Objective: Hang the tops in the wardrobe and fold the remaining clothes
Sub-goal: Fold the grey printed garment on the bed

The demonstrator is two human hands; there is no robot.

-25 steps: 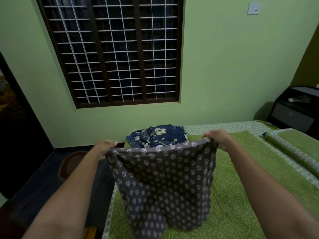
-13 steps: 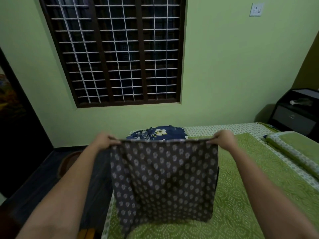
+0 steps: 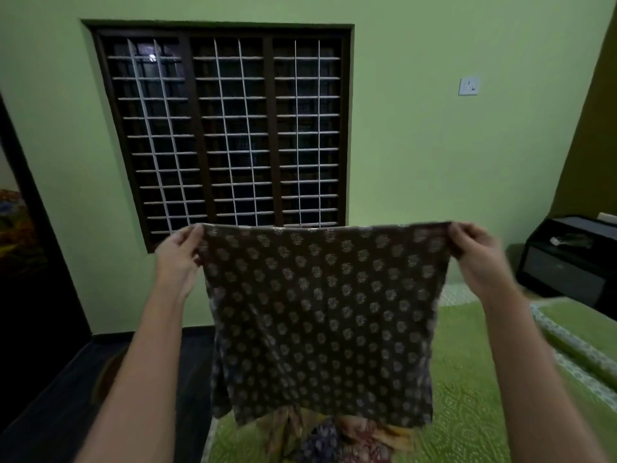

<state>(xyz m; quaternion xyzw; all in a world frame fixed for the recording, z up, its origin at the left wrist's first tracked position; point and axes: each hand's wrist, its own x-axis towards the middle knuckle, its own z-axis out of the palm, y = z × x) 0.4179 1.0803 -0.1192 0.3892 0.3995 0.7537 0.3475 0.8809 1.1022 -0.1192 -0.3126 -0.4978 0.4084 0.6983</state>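
Note:
A dark grey garment point(image 3: 320, 315) with a pale flower print hangs spread flat in the air above the bed. My left hand point(image 3: 178, 253) pinches its top left corner and my right hand point(image 3: 474, 250) pinches its top right corner, arms stretched forward. Its upper edge is pulled taut in front of the window. Below its hem a crumpled multicoloured cloth point(image 3: 337, 436) lies on the green bedspread point(image 3: 467, 412). The cloth hides whatever lies behind it on the bed.
A barred dark window point(image 3: 230, 128) fills the green wall ahead. A black bedside cabinet point(image 3: 567, 262) stands at the right, with a green pillow point(image 3: 581, 332) in front of it. Dark floor point(image 3: 66, 389) and a dark doorway lie to the left.
Both hands have lifted the printed garment from waist height to in front of the window, stretching it wider. The blue floral clothes seen earlier on the bed are now hidden behind it.

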